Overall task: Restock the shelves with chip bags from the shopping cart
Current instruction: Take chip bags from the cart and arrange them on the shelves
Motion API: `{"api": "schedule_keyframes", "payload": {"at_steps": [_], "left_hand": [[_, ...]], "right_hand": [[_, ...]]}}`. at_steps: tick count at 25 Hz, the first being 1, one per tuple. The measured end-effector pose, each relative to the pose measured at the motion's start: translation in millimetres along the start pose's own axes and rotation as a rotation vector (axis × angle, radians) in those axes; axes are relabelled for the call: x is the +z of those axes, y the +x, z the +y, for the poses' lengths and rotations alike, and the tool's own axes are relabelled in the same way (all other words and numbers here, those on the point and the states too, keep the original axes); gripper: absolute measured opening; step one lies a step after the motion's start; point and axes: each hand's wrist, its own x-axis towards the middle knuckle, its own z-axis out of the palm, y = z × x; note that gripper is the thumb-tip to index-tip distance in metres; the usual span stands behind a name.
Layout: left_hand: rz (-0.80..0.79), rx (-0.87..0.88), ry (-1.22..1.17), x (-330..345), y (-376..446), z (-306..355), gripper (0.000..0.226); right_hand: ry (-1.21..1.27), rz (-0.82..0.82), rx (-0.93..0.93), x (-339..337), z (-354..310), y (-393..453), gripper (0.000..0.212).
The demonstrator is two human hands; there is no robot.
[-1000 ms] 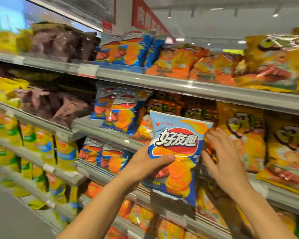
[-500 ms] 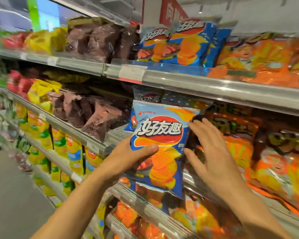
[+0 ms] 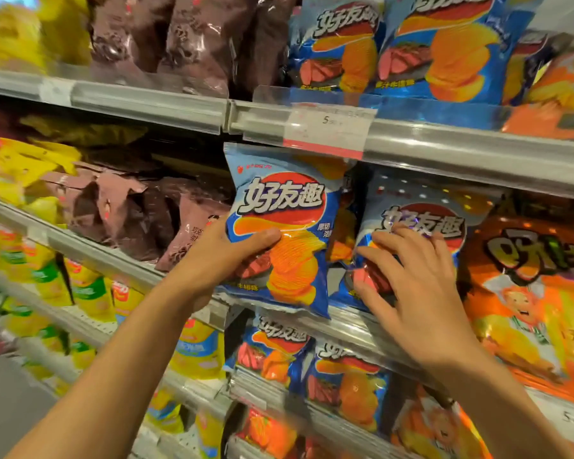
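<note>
While the left hand (image 3: 219,260) is gripping a blue chip bag (image 3: 285,226) with its thumb curled across the front and fingers behind, that bag is standing upright at the front edge of the middle shelf (image 3: 352,323), its top corner just under the price tag (image 3: 328,129) on the shelf rail above. Just beside it, the right hand (image 3: 411,286) is pressing spread, straight fingers flat against a second blue bag (image 3: 421,207) already sitting on the same shelf. Brown bags (image 3: 130,210) are leaning to the left and an orange bag (image 3: 527,293) is standing to the right.
</note>
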Motion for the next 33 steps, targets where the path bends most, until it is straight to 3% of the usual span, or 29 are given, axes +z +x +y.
{"api": "schedule_keyframes", "payload": {"at_steps": [4, 10, 13, 18, 23, 27, 28, 30, 32, 33], "left_hand": [[-0.084, -0.033, -0.059, -2.2, 37.5, -11.0, 0.048], [-0.172, -0.078, -0.024, 18.1, 78.4, -19.7, 0.050], [-0.189, -0.100, -0.010, 19.0, 81.1, -31.0, 0.038], [-0.067, 0.035, -0.100, 11.2, 89.9, -26.6, 0.012], [-0.281, -0.064, 0.018, 5.2, 76.8, -34.2, 0.030], [-0.283, -0.101, -0.024, 3.3, 72.1, -33.6, 0.042], [-0.211, -0.051, 0.035, 4.9, 66.7, -33.0, 0.054], [0.025, 0.243, 0.361, 6.2, 54.5, -33.4, 0.081], [0.138, 0.645, 0.679, 7.5, 46.6, -38.5, 0.077], [0.122, 0.758, 0.770, 11.0, 44.0, -37.0, 0.071]], "right_hand": [[-0.098, 0.003, 0.062, 3.5, -9.7, 1.3, 0.045], [-0.148, -0.015, 0.085, 1.0, -10.5, -2.5, 0.038], [-0.166, -0.045, 0.067, -1.8, -9.2, -2.6, 0.038], [-0.216, -0.071, 0.095, -5.3, -12.0, 1.2, 0.034], [-0.119, 0.022, 0.063, 1.9, -32.2, 15.6, 0.044], [-0.241, -0.152, 0.010, 17.4, -51.0, 40.3, 0.061], [-0.303, -0.220, 0.040, 20.8, -52.4, 44.7, 0.062], [-0.369, -0.286, 0.084, 27.3, -52.5, 48.8, 0.062], [-0.334, -0.252, 0.071, 26.1, -52.0, 46.4, 0.063], [-0.293, -0.187, 0.065, 23.4, -50.9, 42.5, 0.063]]}}
